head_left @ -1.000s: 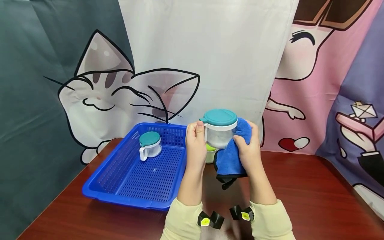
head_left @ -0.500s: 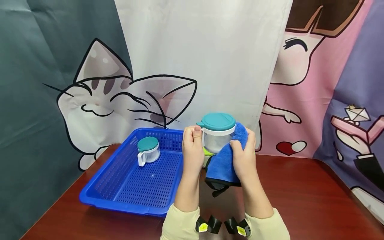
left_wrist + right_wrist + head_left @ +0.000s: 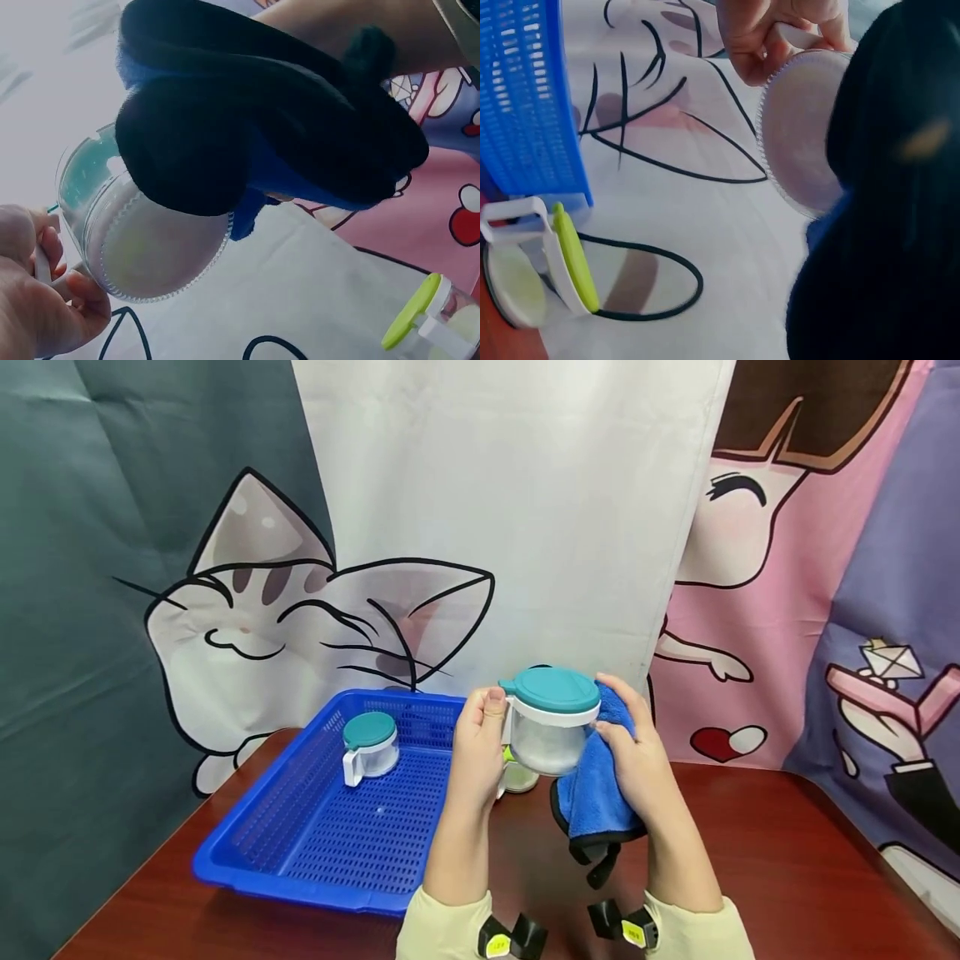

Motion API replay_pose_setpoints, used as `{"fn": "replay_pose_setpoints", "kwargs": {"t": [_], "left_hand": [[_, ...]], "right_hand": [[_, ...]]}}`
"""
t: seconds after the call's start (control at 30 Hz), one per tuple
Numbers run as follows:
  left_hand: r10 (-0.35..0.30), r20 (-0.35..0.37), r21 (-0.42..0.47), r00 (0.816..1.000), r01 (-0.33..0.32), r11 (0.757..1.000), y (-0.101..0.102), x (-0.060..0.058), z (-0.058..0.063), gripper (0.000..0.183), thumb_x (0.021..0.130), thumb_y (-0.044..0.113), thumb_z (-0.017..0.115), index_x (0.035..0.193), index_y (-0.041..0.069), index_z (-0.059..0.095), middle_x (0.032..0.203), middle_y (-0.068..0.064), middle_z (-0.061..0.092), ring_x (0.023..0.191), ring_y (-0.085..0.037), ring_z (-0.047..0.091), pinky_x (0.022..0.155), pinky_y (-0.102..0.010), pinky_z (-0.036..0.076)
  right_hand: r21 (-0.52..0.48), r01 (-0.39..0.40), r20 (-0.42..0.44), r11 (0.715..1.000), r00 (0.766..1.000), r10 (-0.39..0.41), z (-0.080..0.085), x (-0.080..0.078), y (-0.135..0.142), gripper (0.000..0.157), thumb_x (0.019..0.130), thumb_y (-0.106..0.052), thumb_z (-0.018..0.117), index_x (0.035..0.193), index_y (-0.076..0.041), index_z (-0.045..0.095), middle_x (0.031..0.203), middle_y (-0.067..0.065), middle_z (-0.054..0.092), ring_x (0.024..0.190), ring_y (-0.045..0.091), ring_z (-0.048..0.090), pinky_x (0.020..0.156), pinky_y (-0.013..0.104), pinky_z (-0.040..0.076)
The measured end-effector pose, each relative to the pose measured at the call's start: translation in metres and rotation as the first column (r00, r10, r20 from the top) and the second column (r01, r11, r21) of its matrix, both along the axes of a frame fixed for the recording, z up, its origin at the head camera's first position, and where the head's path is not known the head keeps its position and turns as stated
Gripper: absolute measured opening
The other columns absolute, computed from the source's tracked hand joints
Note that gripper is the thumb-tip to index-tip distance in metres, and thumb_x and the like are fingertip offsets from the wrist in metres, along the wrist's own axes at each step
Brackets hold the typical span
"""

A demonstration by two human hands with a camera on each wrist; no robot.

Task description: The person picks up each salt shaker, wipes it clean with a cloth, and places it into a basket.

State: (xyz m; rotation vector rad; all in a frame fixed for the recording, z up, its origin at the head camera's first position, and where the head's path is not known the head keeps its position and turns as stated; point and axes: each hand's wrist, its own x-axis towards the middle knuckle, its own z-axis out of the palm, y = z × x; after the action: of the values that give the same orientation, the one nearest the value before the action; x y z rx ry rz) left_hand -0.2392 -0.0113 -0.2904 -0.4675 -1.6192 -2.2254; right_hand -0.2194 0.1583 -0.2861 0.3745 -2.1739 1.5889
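My left hand grips the white handle of a clear seasoning jar with a teal lid, held up above the table. In my right hand is a blue cloth with a black edge, pressed against the jar's right side. The cloth's lower end hangs free. From the left wrist view, the jar's ridged round base shows, with the dark side of the cloth covering part of it. My left fingers curl round the handle there.
A blue plastic basket stands on the left of the reddish-brown table, with another teal-lidded jar inside. Behind my hands stands a jar with a lime-green lid, mostly hidden in the head view. A printed cartoon curtain hangs behind.
The cloth slid down and left along the jar's side, then moved back right with my right hand. The held jar sits lower in view, showing more of the green-lidded jar's base.
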Motion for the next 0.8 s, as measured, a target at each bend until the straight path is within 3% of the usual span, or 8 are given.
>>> {"fn": "replay_pose_setpoints", "kwargs": {"t": [0.1, 0.23, 0.5, 0.7, 0.8], "left_hand": [[-0.001, -0.03, 0.023, 1.0, 0.001, 1.0, 0.002, 0.003, 0.0, 0.029, 0.1, 0.02, 0.039, 0.097, -0.007, 0.049, 0.088, -0.006, 0.054, 0.082, -0.016, 0.051, 0.07, -0.029, 0.042], [0.044, -0.089, 0.045, 0.995, -0.04, 0.998, 0.004, 0.007, 0.001, 0.03, 0.1, 0.02, 0.039, 0.099, -0.009, 0.049, 0.089, -0.004, 0.053, 0.086, -0.015, 0.049, 0.075, -0.029, 0.041], [0.165, -0.128, -0.03, 0.978, -0.17, 0.985, 0.0, 0.006, 0.0, 0.03, 0.1, 0.021, 0.038, 0.099, -0.008, 0.049, 0.093, -0.011, 0.054, 0.091, -0.016, 0.048, 0.079, -0.034, 0.041], [0.272, -0.17, -0.118, 0.947, -0.294, 0.948, 0.001, 0.003, -0.004, 0.027, 0.099, 0.022, 0.042, 0.097, -0.003, 0.053, 0.101, -0.014, 0.057, 0.094, -0.021, 0.051, 0.08, -0.038, 0.043], [0.262, -0.165, -0.148, 0.951, -0.286, 0.947, 0.001, 0.003, -0.004, 0.028, 0.098, 0.023, 0.043, 0.095, -0.002, 0.054, 0.095, -0.012, 0.058, 0.089, -0.02, 0.052, 0.075, -0.036, 0.043]], "right_hand": [[-0.036, 0.021, -0.055, 0.999, 0.998, -0.023, -0.003, 0.002, -0.001, 0.042, 0.091, -0.007, 0.039, 0.132, -0.012, 0.043, 0.129, 0.007, 0.043, 0.109, 0.022, 0.044, 0.088, 0.043, 0.035], [-0.062, 0.004, -0.07, 0.998, 0.997, -0.008, -0.005, 0.004, -0.005, 0.037, 0.09, -0.009, 0.035, 0.126, -0.002, 0.041, 0.119, 0.008, 0.047, 0.101, 0.018, 0.044, 0.084, 0.037, 0.036], [-0.022, 0.034, -0.035, 0.999, 0.999, -0.035, 0.0, 0.01, -0.015, 0.037, 0.091, -0.009, 0.034, 0.127, -0.004, 0.039, 0.12, 0.013, 0.046, 0.098, 0.024, 0.045, 0.081, 0.041, 0.037], [0.07, 0.117, 0.002, 0.991, 0.993, -0.117, 0.005, 0.021, -0.022, 0.038, 0.092, -0.012, 0.038, 0.13, -0.01, 0.039, 0.125, 0.011, 0.043, 0.102, 0.027, 0.046, 0.082, 0.045, 0.038], [0.051, 0.136, 0.009, 0.989, 0.991, -0.137, 0.005, 0.021, -0.02, 0.038, 0.092, -0.013, 0.035, 0.13, -0.01, 0.04, 0.124, 0.01, 0.044, 0.101, 0.026, 0.045, 0.081, 0.044, 0.037]]}}
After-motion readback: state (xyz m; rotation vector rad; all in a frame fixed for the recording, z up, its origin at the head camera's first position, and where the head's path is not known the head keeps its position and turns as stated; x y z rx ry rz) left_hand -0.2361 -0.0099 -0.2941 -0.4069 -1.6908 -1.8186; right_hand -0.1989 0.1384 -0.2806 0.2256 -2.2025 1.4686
